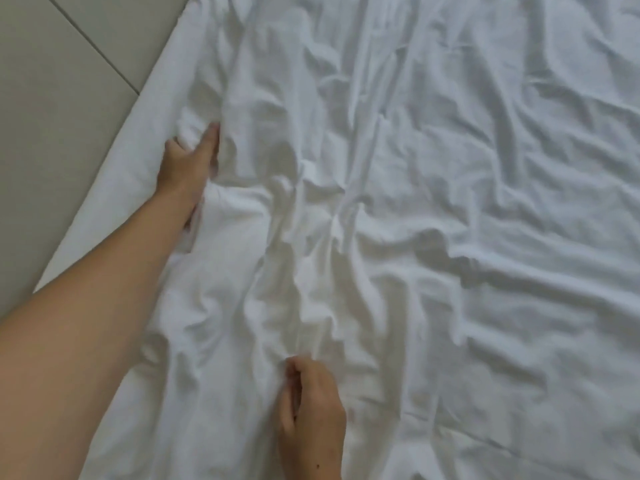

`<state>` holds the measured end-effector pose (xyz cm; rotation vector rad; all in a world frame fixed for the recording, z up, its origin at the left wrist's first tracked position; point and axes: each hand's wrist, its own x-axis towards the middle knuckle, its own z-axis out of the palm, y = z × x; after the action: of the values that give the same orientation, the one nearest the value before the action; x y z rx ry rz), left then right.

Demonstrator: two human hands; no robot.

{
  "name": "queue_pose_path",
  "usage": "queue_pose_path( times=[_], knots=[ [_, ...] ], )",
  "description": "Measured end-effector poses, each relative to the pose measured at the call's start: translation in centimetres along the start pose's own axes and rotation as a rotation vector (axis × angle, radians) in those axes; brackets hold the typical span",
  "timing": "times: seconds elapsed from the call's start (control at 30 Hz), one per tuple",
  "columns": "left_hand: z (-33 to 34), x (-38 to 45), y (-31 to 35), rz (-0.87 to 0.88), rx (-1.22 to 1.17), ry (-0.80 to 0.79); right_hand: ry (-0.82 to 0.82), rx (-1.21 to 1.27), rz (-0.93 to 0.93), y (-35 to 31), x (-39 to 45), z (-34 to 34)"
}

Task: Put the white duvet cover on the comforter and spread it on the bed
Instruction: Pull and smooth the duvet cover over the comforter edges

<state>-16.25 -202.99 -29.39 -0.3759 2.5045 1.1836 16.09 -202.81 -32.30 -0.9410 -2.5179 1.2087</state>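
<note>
The white duvet cover (pixel 433 209) lies wrinkled across nearly the whole view, its left edge running diagonally from top centre to lower left. My left hand (pixel 188 161) reaches out near that edge and grips a bunched fold of the cloth between thumb and fingers. My right hand (pixel 311 407) sits at the bottom centre, fingers curled, pinching a ridge of the same cloth. Whether the comforter is inside the cover I cannot tell; the bed beneath is hidden.
Grey tiled floor (pixel 62 109) shows at the upper left, beyond the cover's edge, with a dark grout line crossing it.
</note>
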Motion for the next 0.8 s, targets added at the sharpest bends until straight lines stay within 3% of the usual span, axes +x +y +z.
queue_pose_path(
  times=[0.1,0.23,0.33,0.43,0.47,0.6,0.8],
  knots=[
    [1.1,-0.1,1.8,0.054,0.05,-0.022,0.031,0.022,-0.036,0.0,-0.4,1.5],
    [-4.1,0.4,2.0,0.263,0.113,0.324,0.119,0.112,-0.059,-1.4,-0.5,2.9],
    [-7.8,1.6,-0.7,0.135,0.37,0.418,0.099,0.109,-0.152,-2.3,-1.0,3.8],
    [-4.8,0.9,-4.0,-0.305,0.356,0.264,0.012,0.017,-0.17,-2.5,-1.3,4.1],
    [-3.6,0.3,-4.6,-0.34,0.353,0.237,-0.014,-0.004,-0.166,-2.4,-1.0,4.1],
    [-3.9,-1.2,-5.5,0.04,0.481,0.23,-0.021,-0.016,-0.288,-2.1,0.1,3.9],
    [-7.6,-5.3,-9.2,0.123,0.433,-0.013,-0.142,-0.153,-0.395,-5.0,3.1,4.2]
  ],
)
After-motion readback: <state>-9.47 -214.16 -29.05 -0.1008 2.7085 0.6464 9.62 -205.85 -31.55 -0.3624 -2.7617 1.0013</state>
